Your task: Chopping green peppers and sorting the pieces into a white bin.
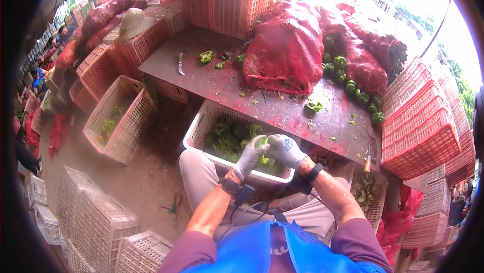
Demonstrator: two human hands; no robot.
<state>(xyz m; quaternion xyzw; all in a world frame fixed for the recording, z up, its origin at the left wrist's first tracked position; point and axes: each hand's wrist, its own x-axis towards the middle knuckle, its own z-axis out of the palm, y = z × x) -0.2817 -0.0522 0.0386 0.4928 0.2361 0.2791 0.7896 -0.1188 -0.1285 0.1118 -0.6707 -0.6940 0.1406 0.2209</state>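
Observation:
Both my hands, in grey gloves, meet over a white plastic crate in front of my knees. Between them is a piece of green bell pepper, mostly covered by the gloves. My left hand grips it from the left, thumb and fingers closed. From the right, my right hand is curled over it, its fingertips partly hidden. Cut and whole green bell peppers lie in the crate under my hands.
A dark table stands beyond the crate, bearing a red mesh sack, loose whole peppers, a pepper half and a curved knife. Another knife is at its right edge. Stacked crates stand right; a crate sits left.

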